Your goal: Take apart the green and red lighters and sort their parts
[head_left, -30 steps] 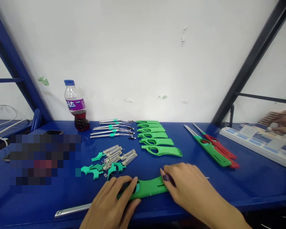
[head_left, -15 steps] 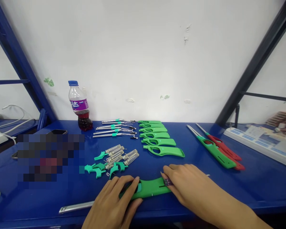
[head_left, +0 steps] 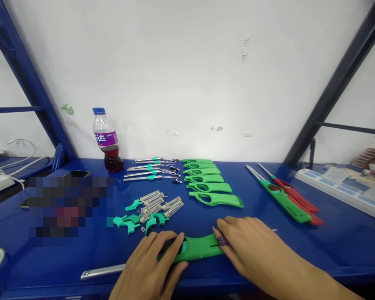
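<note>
A green-handled utility lighter point(head_left: 200, 247) lies crosswise close to the near edge of the blue table point(head_left: 81, 250), its silver metal barrel point(head_left: 103, 271) pointing left and its handle running to the right. The person's left hand point(head_left: 148, 266) covers the front of the handle, the fingers bent over it around the trigger opening, where a teal trigger point(head_left: 184, 247) shows, and the thumb along the near side. The right hand point(head_left: 253, 246) has its fingers closed on the rear end of the handle, the thumb just beside a dark slot. Beyond the left hand, loose teal triggers point(head_left: 131, 226) lie against a cluster of clear tanks point(head_left: 173, 206). Behind them are metal tubes point(head_left: 140, 176) with teal collars and thin wires, and to their right a row of open green handle shells point(head_left: 225, 201). On the right side, another green lighter point(head_left: 289, 204) rests beside red lighters point(head_left: 300, 200), near a long white power strip point(head_left: 343, 196). A bottle point(head_left: 113, 162) of dark red drink stands upright at the back left near the wall point(head_left: 187, 83); a blurred patch hides part of the table in front of it.
</note>
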`<state>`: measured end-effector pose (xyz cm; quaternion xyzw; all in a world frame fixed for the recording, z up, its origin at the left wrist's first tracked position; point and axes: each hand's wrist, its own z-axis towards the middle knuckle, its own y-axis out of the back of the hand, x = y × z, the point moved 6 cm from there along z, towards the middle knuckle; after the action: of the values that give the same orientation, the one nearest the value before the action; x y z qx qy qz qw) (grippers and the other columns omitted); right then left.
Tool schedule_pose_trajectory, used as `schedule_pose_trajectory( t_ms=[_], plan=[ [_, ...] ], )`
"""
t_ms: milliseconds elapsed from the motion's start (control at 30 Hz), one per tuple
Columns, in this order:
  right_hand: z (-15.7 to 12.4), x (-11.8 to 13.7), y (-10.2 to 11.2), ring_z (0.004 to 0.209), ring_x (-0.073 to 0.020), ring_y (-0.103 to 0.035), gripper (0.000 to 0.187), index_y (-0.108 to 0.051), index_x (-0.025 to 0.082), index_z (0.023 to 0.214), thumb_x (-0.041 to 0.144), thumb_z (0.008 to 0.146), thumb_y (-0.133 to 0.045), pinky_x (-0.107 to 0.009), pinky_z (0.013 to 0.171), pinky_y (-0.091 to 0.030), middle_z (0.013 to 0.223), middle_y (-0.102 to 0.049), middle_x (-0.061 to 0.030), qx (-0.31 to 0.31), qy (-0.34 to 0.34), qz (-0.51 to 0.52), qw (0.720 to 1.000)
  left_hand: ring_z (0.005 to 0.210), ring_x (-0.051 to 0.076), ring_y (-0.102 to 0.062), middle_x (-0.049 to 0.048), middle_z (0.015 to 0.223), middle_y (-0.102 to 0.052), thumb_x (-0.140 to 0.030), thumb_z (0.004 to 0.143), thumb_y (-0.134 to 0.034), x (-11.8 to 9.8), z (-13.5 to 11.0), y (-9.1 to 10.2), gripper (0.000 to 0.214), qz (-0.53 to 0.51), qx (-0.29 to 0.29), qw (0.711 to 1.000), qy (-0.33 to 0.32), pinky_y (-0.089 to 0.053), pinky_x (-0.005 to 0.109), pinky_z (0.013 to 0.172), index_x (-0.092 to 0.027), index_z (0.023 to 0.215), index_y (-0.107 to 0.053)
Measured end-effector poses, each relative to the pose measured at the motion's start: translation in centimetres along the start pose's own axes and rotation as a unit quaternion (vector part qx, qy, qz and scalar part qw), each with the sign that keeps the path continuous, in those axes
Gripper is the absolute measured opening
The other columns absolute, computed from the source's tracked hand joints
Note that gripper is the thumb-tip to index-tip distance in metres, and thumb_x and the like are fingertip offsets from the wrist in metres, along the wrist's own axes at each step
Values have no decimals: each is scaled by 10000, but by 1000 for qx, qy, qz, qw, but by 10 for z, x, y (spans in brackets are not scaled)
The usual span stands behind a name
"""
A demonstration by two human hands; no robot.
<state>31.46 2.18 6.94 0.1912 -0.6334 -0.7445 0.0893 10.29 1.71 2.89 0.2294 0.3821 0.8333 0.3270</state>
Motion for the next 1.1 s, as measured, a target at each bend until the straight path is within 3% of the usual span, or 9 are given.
schedule_pose_trajectory(
  t_ms=[267,567,700,800,1100],
  plan=[
    [0,1,-9,605,-259,-737,167,-587,253,920,96,952,-636,-388,541,-218,833,-770,-21,14,-6,-6,1000,1113,244,-776,71,1278,-761,-344,1155,-482,-2,1,2,379,-25,-6,1000,8,-678,422,969,-239,1494,-612],
    [-4,1,-9,563,-222,-678,162,-584,240,1015,132,902,-626,-371,503,-208,1034,-737,-78,-10,47,-67,997,1118,250,-781,74,1289,-762,-342,1155,-472,-1,-2,-1,391,-14,-1,1000,5,-685,432,962,-239,1506,-611],
    [-1,0,-3,579,-235,-720,111,-607,246,959,138,942,-621,-379,506,-244,929,-754,-49,4,10,-49,999,1125,253,-780,72,1301,-760,-353,1149,-493,-2,-3,-1,393,-13,0,1000,5,-684,437,972,-242,1506,-617],
    [3,1,-1,632,-273,-764,179,-628,258,879,163,1023,-579,-397,534,-269,795,-770,-34,13,-27,-22,999,1115,250,-783,71,1294,-761,-354,1143,-506,-1,-4,-1,390,-21,-2,1000,7,-680,430,981,-244,1497,-628],
    [4,3,-8,654,-284,-785,145,-646,235,936,95,957,-618,-379,528,-220,862,-785,-49,60,-61,-12,996,1128,259,-781,84,1308,-758,-343,1145,-499,-3,-2,-3,401,-16,9,1000,8,-686,445,973,-220,1513,-601]
  ],
)
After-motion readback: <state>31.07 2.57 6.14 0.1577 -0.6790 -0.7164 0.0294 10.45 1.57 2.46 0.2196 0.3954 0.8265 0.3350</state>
